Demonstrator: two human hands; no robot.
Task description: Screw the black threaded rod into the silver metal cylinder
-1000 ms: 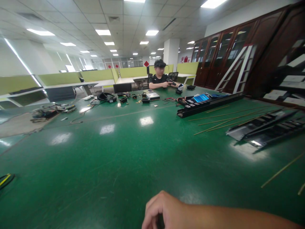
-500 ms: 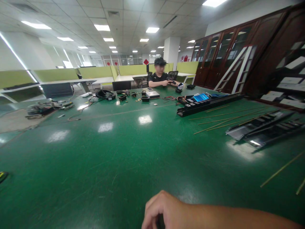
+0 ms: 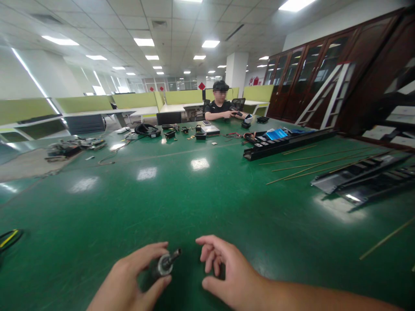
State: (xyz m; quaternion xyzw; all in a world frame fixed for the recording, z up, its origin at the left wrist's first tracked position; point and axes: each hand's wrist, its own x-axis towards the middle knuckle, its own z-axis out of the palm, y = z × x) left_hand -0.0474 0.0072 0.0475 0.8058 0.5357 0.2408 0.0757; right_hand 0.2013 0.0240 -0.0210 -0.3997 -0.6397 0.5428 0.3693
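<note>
My left hand holds a small dark cylindrical motor between thumb and fingers, low over the green table. Its thin metal shaft points up and to the right. My right hand is just right of the motor, close to it but apart from it. Its fingers are loosely curled and spread, holding nothing. Both forearms enter from the bottom edge of the view.
Across the table, a seated person handles a dark object. Black cable trunking, thin brass rods, and scattered electronic parts and cables lie on the far table. Black-and-yellow wire sits at the left edge.
My left hand has come into view from below, holding the motor. My right hand has risen and opened, with its fingers now spread beside the motor.
</note>
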